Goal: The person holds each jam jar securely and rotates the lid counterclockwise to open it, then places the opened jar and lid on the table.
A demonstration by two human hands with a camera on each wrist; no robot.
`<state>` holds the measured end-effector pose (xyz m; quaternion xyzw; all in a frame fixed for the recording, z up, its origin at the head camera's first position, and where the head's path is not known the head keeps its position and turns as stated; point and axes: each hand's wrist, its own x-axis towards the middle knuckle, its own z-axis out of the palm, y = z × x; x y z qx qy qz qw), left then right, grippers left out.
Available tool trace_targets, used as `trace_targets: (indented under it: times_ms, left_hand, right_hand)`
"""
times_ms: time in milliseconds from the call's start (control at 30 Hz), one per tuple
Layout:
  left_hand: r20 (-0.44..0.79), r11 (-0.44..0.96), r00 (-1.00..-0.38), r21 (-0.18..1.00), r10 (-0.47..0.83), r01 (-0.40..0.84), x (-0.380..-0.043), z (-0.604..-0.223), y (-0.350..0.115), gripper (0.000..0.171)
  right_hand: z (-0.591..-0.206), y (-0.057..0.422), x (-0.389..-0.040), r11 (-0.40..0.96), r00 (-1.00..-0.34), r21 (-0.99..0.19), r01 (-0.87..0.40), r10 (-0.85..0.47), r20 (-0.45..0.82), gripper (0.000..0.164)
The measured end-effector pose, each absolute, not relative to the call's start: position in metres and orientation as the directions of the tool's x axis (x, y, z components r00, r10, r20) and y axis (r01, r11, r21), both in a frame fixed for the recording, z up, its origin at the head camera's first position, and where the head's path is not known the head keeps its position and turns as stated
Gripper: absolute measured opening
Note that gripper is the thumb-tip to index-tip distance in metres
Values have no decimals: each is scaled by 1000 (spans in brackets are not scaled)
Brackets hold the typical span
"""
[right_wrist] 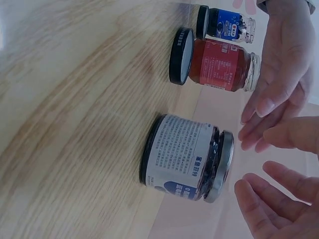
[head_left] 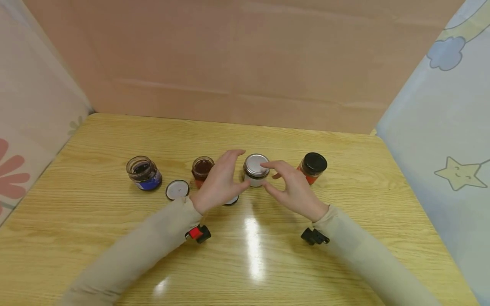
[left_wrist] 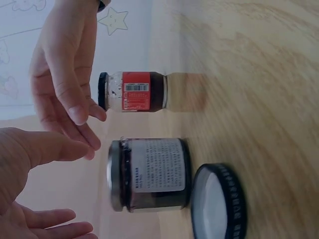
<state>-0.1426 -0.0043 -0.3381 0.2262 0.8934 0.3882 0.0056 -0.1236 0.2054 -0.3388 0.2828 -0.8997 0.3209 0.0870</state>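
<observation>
A jar with a silver lid (head_left: pixel 256 165) stands upright on the table between both hands. Its white label (right_wrist: pixel 179 149) carries dark print, and the lid sits on its mouth. My left hand (head_left: pixel 222 182) is left of this jar, fingers extended and thumb apart from them. On the other side my right hand (head_left: pixel 292 189) has its fingers spread near the lid, overlapping it in the head view. Both wrist views show the hands just above lid height with air between fingers and jar. Neither hand holds anything.
Left of centre stand an open jar of red contents (head_left: pixel 203 165) and an open blue-labelled jar (head_left: pixel 147 176). A loose lid (head_left: pixel 177 189) and another lid (head_left: pixel 231 201), partly hidden by the left hand, lie in front. A black-lidded jar (head_left: pixel 314 165) stands right. A brown panel (head_left: pixel 229 63) rises behind.
</observation>
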Motion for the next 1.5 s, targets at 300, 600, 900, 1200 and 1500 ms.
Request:
trace_targets:
  times_ms: [300, 600, 900, 1200, 1500]
  left_hand:
    - [134, 579, -896, 720, 424, 382, -147, -354, 6, 75]
    - [113, 561, -912, 756, 394, 336, -150, -366, 15, 78]
    - [110, 543, -924, 782, 365, 307, -158, -377, 22, 78]
    - [50, 516, -940, 825, 337, 229, -163, -383, 28, 74]
    - [34, 502, -946, 841, 322, 201, -167, -387, 31, 74]
  right_hand:
    - [-341, 210, -126, 634, -832, -539, -554, -445, 332, 42]
    - [-345, 211, -129, 635, -836, -544, -548, -443, 324, 42]
    - [-347, 210, -133, 654, -851, -547, -523, -439, 288, 46]
    - [-349, 210, -136, 662, -856, -545, -515, -435, 280, 45]
    - [-348, 208, -141, 647, -854, -561, -516, -441, 276, 44]
